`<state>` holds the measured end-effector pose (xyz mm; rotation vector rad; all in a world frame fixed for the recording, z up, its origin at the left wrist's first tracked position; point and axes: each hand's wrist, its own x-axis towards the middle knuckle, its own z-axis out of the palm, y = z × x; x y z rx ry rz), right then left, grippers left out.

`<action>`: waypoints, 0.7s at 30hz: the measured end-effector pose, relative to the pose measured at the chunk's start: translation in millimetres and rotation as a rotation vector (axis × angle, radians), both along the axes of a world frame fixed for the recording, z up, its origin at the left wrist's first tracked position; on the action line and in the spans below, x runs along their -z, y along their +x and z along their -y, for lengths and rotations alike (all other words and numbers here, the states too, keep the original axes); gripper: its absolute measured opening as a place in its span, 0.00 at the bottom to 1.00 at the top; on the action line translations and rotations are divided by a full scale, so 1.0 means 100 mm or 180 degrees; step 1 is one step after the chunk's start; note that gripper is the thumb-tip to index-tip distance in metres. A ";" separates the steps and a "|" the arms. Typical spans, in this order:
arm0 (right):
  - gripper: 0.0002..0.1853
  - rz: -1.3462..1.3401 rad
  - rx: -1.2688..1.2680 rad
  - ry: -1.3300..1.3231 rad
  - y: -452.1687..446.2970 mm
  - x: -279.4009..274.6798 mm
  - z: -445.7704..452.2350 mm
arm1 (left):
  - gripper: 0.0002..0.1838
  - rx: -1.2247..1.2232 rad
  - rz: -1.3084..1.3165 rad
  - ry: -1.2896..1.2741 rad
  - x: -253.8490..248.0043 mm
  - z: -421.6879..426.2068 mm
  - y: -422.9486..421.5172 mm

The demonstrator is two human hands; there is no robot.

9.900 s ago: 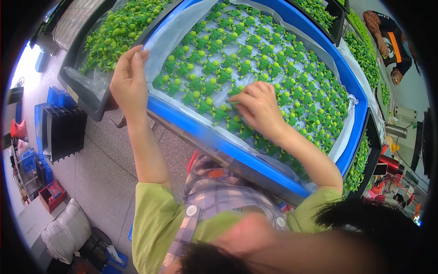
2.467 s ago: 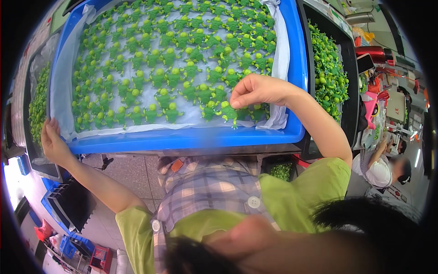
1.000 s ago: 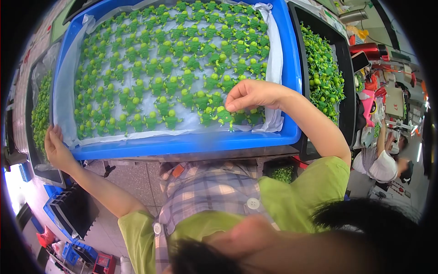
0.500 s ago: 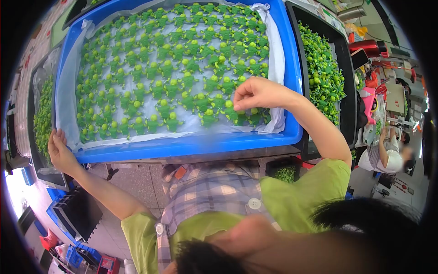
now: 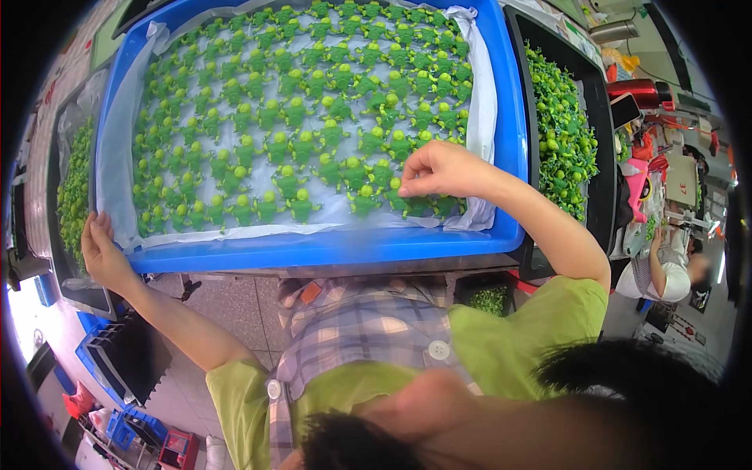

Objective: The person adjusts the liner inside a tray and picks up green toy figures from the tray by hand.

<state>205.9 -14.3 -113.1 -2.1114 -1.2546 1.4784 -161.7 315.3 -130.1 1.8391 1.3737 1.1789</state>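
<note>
A blue tray [image 5: 329, 252] lined with white sheeting [image 5: 484, 86] holds rows of small green figures [image 5: 287, 182] with yellow-green round heads. Over the tray's front right part, my right hand [image 5: 445, 169] has thumb and fingers pinched together at the head of one small green figure [image 5: 395, 185]; the hand partly covers the figures behind it. At the tray's front left corner is my left hand [image 5: 108, 254], its fingers curled against the outer side of the rim.
Black trays heaped with similar green pieces stand right [image 5: 560, 141] and left [image 5: 76, 192]. Farther right are a phone [image 5: 624, 110], a red appliance [image 5: 638, 92], a pink object [image 5: 638, 188] and another person [image 5: 662, 274]. Dark crates [image 5: 129, 352] stand on the floor at lower left.
The view has shifted slightly, so the tray appears a little farther right. My right hand stays pinched at nearly the same figure, a touch lower; my left hand keeps its place at the corner.
</note>
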 end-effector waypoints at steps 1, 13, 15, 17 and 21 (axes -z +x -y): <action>0.14 -0.0001 -0.0008 0.0005 -0.01 0.02 0.01 | 0.15 0.0031 0.0017 -0.0004 0.01 -0.01 -0.01; 0.07 0.1515 -0.0624 0.1189 -0.19 -0.13 -0.20 | 0.15 -0.0069 -0.0065 0.0067 -0.05 0.05 0.06; 0.09 0.1690 -0.0892 0.1780 -0.30 -0.06 -0.34 | 0.15 -0.0110 -0.0038 0.0064 -0.04 0.06 0.07; 0.14 0.2072 -0.1437 0.2219 -0.39 0.05 -0.52 | 0.14 -0.0015 0.0035 0.0102 -0.04 0.06 0.06; 0.16 0.2068 -0.1793 0.1751 -0.47 0.14 -0.68 | 0.13 -0.0052 0.0024 0.0208 -0.06 0.10 0.11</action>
